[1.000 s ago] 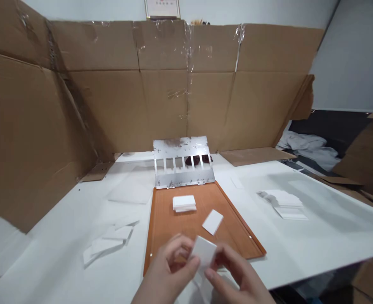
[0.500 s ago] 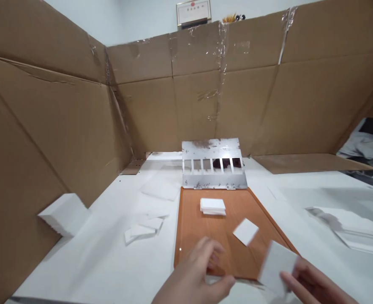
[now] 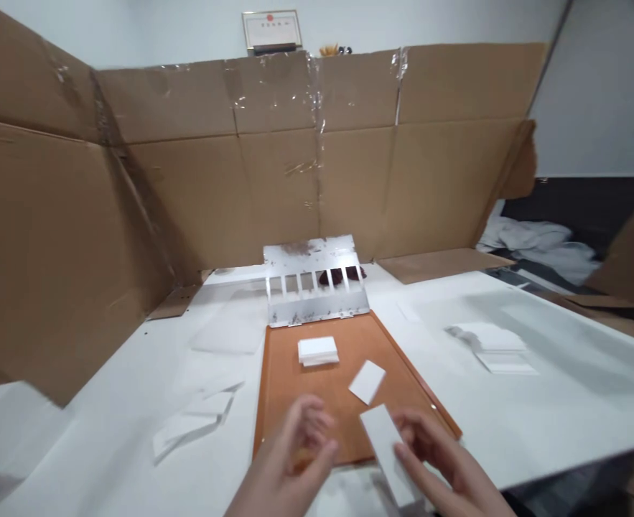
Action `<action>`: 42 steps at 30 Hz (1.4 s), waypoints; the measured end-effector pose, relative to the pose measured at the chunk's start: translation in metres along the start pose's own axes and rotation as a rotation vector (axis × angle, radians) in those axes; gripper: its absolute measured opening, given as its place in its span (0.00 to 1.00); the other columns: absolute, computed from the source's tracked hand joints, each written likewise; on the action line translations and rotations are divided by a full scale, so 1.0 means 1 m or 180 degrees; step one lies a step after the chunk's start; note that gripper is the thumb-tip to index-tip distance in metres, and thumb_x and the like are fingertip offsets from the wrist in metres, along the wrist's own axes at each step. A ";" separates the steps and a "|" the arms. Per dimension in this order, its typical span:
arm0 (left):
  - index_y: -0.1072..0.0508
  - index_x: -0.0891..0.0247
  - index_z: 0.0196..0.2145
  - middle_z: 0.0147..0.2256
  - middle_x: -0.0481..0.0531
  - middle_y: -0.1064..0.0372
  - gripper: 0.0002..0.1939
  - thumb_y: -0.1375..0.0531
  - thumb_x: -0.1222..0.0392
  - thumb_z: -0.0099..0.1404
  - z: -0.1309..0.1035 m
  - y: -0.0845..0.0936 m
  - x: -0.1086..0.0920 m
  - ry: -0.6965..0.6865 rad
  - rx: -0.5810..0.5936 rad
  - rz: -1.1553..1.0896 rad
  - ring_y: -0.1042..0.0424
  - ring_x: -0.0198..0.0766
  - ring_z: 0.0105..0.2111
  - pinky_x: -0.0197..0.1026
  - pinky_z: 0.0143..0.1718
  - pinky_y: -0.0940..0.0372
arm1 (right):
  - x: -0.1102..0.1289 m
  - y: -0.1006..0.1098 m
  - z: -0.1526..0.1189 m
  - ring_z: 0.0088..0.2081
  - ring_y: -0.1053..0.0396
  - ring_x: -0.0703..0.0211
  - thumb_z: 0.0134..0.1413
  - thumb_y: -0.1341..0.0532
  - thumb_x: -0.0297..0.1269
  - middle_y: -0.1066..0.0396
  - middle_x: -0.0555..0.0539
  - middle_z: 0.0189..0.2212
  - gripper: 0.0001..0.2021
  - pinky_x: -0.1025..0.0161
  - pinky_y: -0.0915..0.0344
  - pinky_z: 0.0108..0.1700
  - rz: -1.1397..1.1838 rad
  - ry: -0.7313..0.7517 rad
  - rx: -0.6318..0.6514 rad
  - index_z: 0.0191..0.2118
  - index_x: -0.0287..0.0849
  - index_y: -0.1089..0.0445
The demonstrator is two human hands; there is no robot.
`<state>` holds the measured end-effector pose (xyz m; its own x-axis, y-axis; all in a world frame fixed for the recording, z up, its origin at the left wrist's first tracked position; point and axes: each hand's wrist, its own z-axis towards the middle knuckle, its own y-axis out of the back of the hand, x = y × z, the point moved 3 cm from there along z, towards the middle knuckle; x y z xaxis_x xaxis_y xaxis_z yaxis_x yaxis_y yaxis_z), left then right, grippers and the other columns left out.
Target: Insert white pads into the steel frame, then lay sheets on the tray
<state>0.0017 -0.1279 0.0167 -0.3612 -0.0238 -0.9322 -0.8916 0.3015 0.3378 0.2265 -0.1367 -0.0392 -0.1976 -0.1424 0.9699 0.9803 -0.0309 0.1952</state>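
Note:
My right hand (image 3: 435, 456) grips a white card (image 3: 388, 454) between thumb and fingers, held tilted above the near right edge of the brown board (image 3: 278, 391). Over the board's near left part, my left hand (image 3: 298, 445) is open, fingers curved, with nothing in it. A single white card (image 3: 367, 382) lies askew on the board, beyond the held one. Farther back on the board sits a small stack of white cards (image 3: 317, 350). Behind the board leans a silver metal frame (image 3: 319, 309) with a row of rectangular slots.
Loose white cards (image 3: 192, 424) lie on the white table left of the board. A white stack (image 3: 12, 427) stands at the far left, and more white sheets (image 3: 494, 345) lie to the right. Cardboard walls (image 3: 273, 194) enclose the back and left.
The view has swung right, so everything sits farther left in the picture. The right hand has brought its card nearer the left hand and turned it. The left hand remains open.

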 end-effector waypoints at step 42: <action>0.30 0.68 0.45 0.46 0.66 0.32 0.11 0.45 0.64 0.66 0.108 -0.063 -0.031 -0.0422 0.0284 0.2837 0.32 0.56 0.48 0.51 0.49 0.40 | -0.028 0.036 -0.009 0.35 0.28 0.59 0.51 0.33 0.61 0.30 0.49 0.31 0.24 0.71 0.30 0.40 0.0671 -0.0380 -0.1079 0.45 0.47 0.27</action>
<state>0.0983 -0.0429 0.0099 -0.8682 0.3622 -0.3391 -0.2699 0.2285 0.9354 0.2674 -0.1428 -0.0606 0.0287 -0.0654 0.9974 0.9391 -0.3401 -0.0493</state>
